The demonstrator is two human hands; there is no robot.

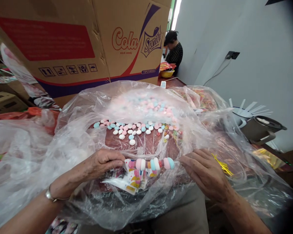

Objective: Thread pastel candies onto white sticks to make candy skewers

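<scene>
Pastel candy skewer (pixel 152 163), pink, white and blue, clamped endwise by both hands' fingers (pixel 117 160).

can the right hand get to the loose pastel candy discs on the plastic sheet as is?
Probably yes. The right hand holds one end of the skewer of pastel candies; the loose round pastel candy discs lie uncovered on the clear plastic sheet just beyond, nothing between. It would need to let go first.
</scene>
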